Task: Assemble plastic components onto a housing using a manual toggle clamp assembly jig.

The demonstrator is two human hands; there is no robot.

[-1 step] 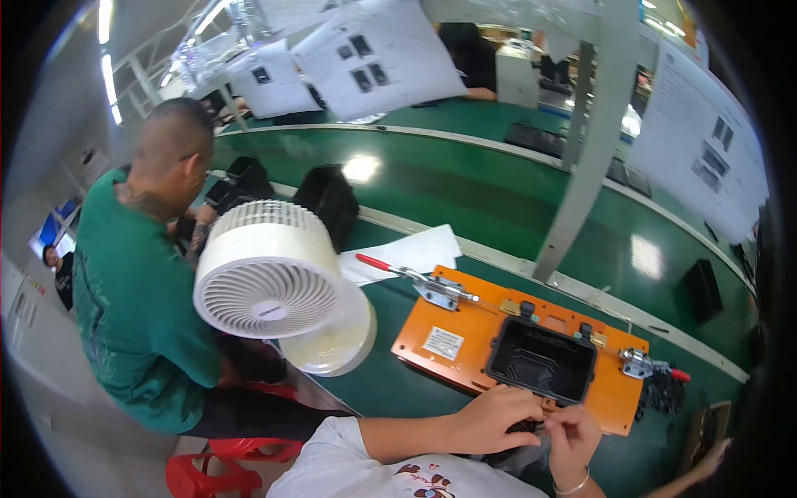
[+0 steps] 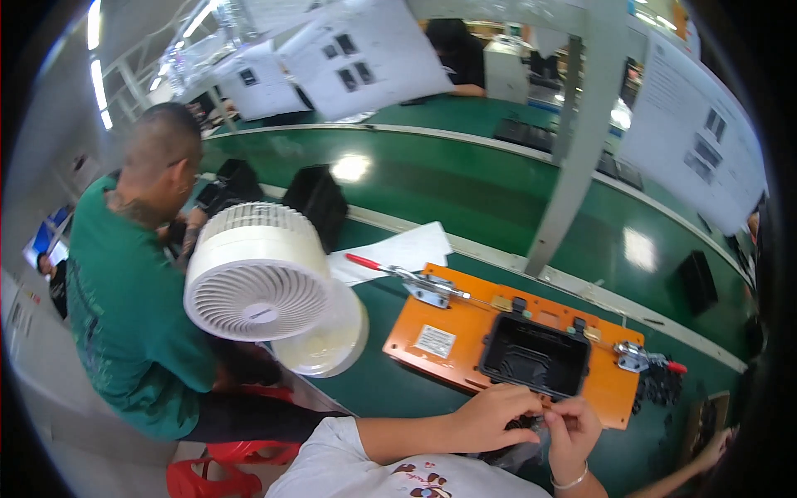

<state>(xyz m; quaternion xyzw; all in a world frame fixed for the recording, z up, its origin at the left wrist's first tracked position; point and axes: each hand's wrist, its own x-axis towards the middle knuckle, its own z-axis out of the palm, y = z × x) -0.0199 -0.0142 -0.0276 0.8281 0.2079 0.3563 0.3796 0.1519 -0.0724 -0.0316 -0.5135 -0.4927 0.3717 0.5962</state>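
The orange board (image 2: 466,349) lies on the green table (image 2: 386,383), and the black box (image 2: 535,357) sits open on it, a bit right of the board's middle. A white label (image 2: 436,341) is stuck on the left part of the board – its print is too small to read. Left of the board stands a white fan (image 2: 257,278) with a little mark on its front, too blurry to read. Big paper sheets (image 2: 365,66) with dark pictures hang past the board's far side.

The left hand (image 2: 496,417) and right hand (image 2: 574,430) are close together at the board's near edge. The left hand is curled and partly closed. The right hand has its thumb and pointing finger bent close together – I cannot tell what either one holds. A clear plastic bag (image 2: 523,456) is just below them, in front of the board
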